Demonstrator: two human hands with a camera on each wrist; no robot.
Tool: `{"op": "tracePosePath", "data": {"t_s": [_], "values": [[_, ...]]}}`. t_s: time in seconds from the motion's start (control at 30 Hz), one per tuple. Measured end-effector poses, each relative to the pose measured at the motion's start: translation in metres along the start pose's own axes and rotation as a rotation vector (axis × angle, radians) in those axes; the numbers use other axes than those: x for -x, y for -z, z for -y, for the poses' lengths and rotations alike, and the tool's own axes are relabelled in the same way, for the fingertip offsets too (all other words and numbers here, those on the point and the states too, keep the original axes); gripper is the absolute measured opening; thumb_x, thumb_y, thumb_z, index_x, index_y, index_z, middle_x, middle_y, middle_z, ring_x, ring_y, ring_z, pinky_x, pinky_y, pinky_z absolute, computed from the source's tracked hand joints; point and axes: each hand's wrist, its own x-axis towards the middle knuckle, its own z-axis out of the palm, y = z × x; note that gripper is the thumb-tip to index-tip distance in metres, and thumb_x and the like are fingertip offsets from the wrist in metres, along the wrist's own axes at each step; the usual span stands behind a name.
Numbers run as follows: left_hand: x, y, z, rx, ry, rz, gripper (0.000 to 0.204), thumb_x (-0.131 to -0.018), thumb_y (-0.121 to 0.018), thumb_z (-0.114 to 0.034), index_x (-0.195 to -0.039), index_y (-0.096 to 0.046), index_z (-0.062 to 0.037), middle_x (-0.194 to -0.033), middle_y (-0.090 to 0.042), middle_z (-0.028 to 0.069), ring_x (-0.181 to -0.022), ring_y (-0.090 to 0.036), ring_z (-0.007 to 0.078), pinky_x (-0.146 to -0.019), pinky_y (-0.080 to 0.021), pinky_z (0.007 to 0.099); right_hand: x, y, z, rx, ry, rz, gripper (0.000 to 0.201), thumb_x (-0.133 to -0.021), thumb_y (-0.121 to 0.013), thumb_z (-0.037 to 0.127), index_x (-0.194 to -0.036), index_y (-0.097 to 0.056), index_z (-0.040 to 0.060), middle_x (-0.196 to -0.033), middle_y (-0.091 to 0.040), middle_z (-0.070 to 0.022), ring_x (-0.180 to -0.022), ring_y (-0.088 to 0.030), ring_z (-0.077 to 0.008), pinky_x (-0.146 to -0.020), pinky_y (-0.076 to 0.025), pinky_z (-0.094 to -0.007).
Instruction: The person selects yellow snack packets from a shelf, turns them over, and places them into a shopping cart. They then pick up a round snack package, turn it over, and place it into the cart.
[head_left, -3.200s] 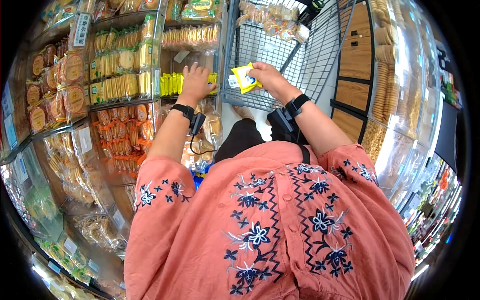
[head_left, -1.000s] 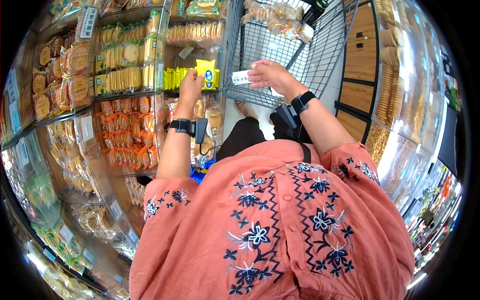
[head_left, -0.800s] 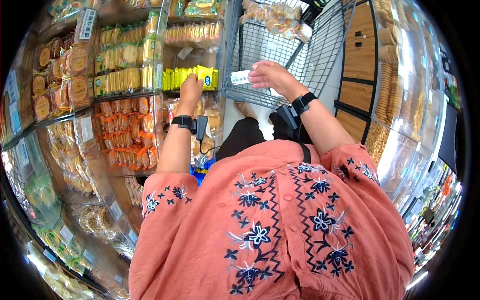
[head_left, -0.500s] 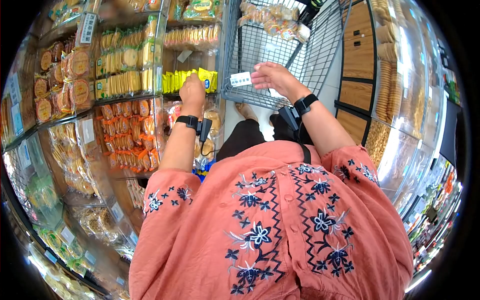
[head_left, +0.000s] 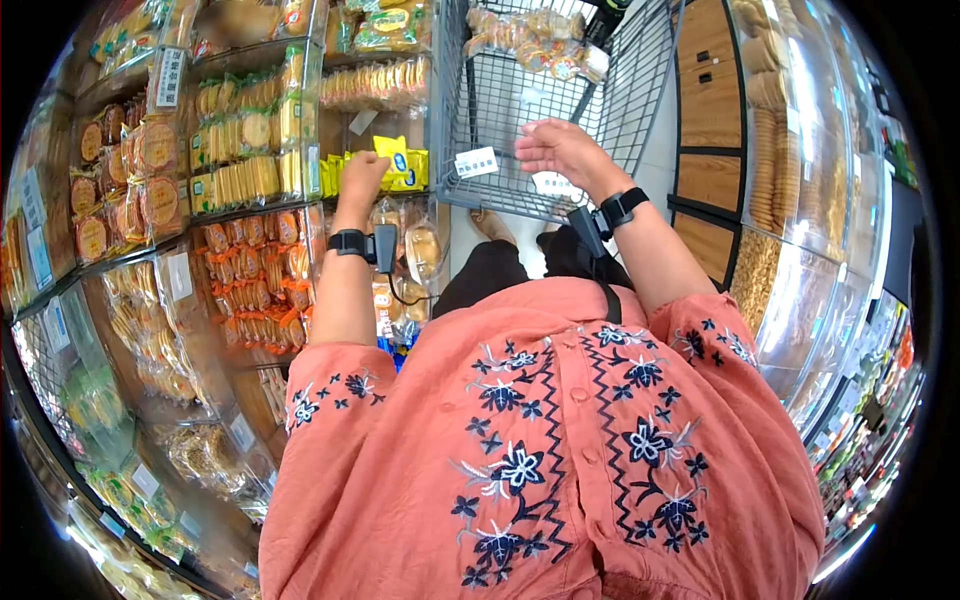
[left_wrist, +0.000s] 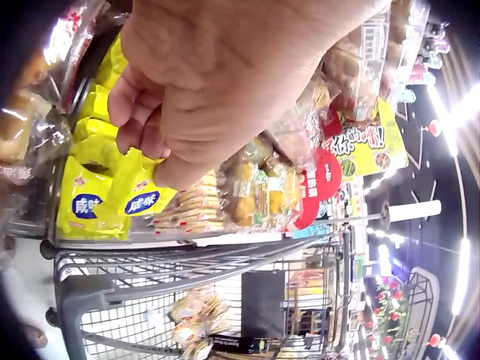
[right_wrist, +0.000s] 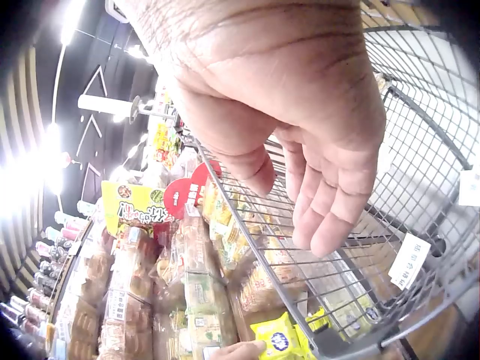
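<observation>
My left hand (head_left: pixel 362 180) pinches a yellow packet (head_left: pixel 393 154) between thumb and curled fingers, at the right end of a row of similar yellow packets on the shelf. Seen from the left wrist, the thumb lies against the packet (left_wrist: pixel 142 193), which has a dark blue oval with white characters. Another yellow packet (left_wrist: pixel 88 202) stands right beside it. My right hand (head_left: pixel 565 155) is held over the near end of the wire shopping cart (head_left: pixel 455 193), with fingers extended and nothing in them. The right wrist view shows its fingers (right_wrist: pixel 330 210) slightly bent above the cart's wires.
White printed tags (head_left: pixel 476 161) hang at the cart's near end. Several bagged snacks (head_left: pixel 535 42) lie at its far end. Shelf bins of packaged biscuits (head_left: pixel 255 130) and orange-wrapped snacks (head_left: pixel 255 270) line the left. Wooden drawers (head_left: pixel 708 115) and clear bins (head_left: pixel 775 180) stand right.
Earlier my right hand held a yellow packet; it now holds nothing. The left hand has since held a yellow packet up over the row and lowered it to the row's right end.
</observation>
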Motion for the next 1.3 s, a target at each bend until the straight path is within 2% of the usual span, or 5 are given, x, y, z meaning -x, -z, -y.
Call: {"op": "tracePosePath", "data": {"t_s": [0.23,0.37,0.73,0.97,1.3], "values": [[0.0,0.015,-0.004,0.096,-0.02,-0.037,0.035,-0.083,-0.07,-0.031,-0.097,-0.07,0.0004,-0.088,-0.072,0.0172,-0.083,-0.069,0.0285,-0.076,-0.051,0.0387,-0.001,0.013,0.004,-0.042,0.018,-0.042,0.031,-0.096,-0.063,0.019,-0.117,-0.054,-0.0017,-0.107,-0.064,-0.0165,-0.097,-0.067,-0.0261,-0.084,-0.059,-0.039],[0.003,-0.008,0.003,-0.064,-0.081,0.03,0.033,-0.085,-0.065,-0.032,-0.094,-0.069,-0.0001,-0.094,-0.07,0.022,-0.089,-0.067,0.0377,-0.079,-0.052,0.0447,-0.002,0.022,0.007,-0.027,0.029,-0.037,0.03,-0.097,-0.063,0.019,-0.116,-0.054,-0.0013,-0.108,-0.064,-0.0171,-0.097,-0.067,-0.0269,-0.084,-0.059,-0.0394],[0.035,-0.024,-0.027,-0.593,-0.135,-0.128,0.018,-0.086,-0.061,-0.018,-0.1,-0.06,-0.0066,-0.107,-0.069,0.0192,-0.098,-0.068,0.0379,-0.077,-0.055,0.0496,0.009,0.049,0.022,0.085,0.056,-0.141,0.036,-0.096,-0.063,0.022,-0.121,-0.054,-0.0013,-0.11,-0.064,-0.0157,-0.099,-0.066,-0.0247,-0.087,-0.058,-0.037],[0.048,-0.033,-0.054,-0.64,-0.431,-0.015,0.072,-0.076,-0.079,-0.028,-0.139,-0.049,-0.0151,-0.143,-0.047,0.0143,-0.141,-0.035,0.0323,-0.113,-0.028,0.0519,0.035,0.081,0.031,0.083,0.105,-0.225,0.034,-0.097,-0.061,0.022,-0.119,-0.053,-0.0022,-0.109,-0.064,-0.0153,-0.097,-0.066,-0.0239,-0.084,-0.059,-0.0373],[0.026,-0.053,-0.027,-0.797,-0.471,-0.07,0.069,-0.075,-0.078,-0.023,-0.138,-0.05,-0.0157,-0.141,-0.048,0.0137,-0.14,-0.036,0.0319,-0.113,-0.028,0.0568,0.08,0.104,0.039,0.065,0.145,-0.264,0.029,-0.098,-0.058,0.022,-0.116,-0.055,-0.0005,-0.106,-0.065,-0.0125,-0.094,-0.067,-0.0224,-0.084,-0.058,-0.0362]]}}
